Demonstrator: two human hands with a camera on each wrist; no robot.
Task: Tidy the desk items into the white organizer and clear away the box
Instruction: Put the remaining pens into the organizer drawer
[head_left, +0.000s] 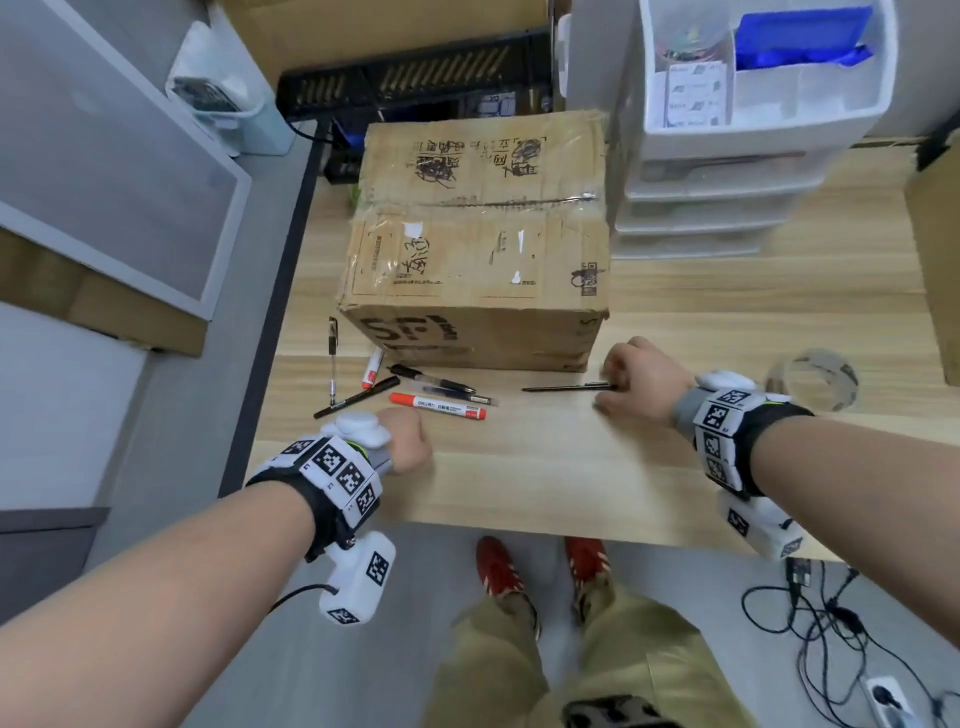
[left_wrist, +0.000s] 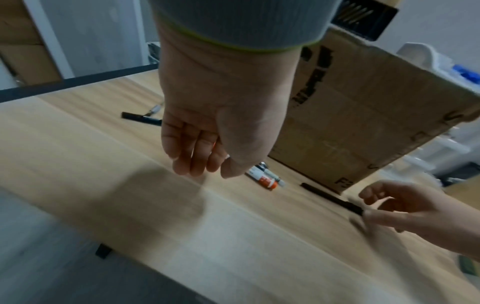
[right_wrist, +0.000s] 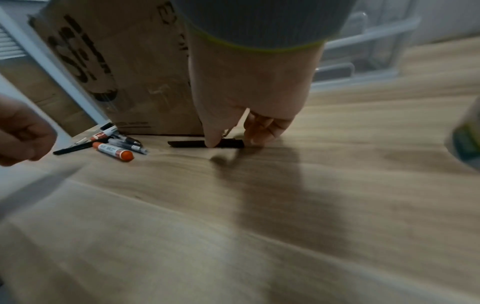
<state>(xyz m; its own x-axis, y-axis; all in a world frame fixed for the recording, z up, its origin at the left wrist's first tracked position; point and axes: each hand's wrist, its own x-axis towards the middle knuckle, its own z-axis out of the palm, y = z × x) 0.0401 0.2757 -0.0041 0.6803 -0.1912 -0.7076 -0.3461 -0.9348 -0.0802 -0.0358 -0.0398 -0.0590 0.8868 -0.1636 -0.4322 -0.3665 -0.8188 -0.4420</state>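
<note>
A taped cardboard box stands mid-desk, and the white drawer organizer is right behind it at its right. My right hand pinches the end of a thin black pen that lies flat in front of the box; in the right wrist view the thumb and fingers close on the black pen. Several pens and two red markers lie at the box's front left corner. My left hand hovers just near of the long red marker, fingers loosely curled, holding nothing.
A clear tape roll sits on the desk right of my right hand. The desk's left edge runs close to the pens. Another cardboard box stands at the far right. Cables lie on the floor.
</note>
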